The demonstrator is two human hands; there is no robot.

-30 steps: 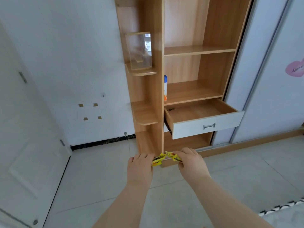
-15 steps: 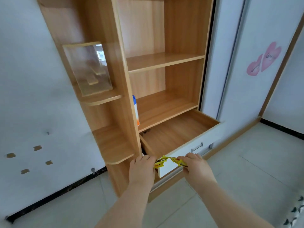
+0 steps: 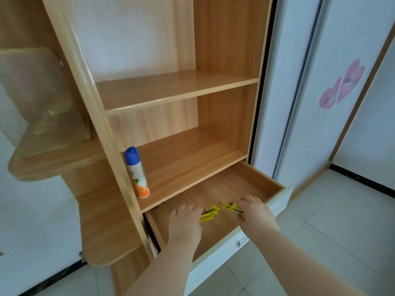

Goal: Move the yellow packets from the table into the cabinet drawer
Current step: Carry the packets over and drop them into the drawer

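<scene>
Left hand: I am seeing my left hand (image 3: 185, 221) reaching into the open drawer (image 3: 275, 185), its fingers curled around one bunch of yellow packets (image 3: 209, 213) whose ends are sticking out toward my right hand.
Right hand: my right hand (image 3: 253, 212) is pinching a second bunch of yellow packets (image 3: 230, 206), which is poking out toward my left hand.
Packets: the two bunches are sitting between my hands, near each other but apart, low over the drawer floor; I cannot tell whether they are touching the wood.
Drawer: it is standing pulled out beneath both hands, with bare wood beyond my fingertips.
Done: I am judging the carry finished, since both bunches are inside the drawer's walls.
Left: I am still gripping both, so releasing them is remaining; the table is out of view, so I cannot tell whether more packets are waiting.
Nearby: a spray can (image 3: 136, 171) is standing on the shelf above my left hand.
</scene>
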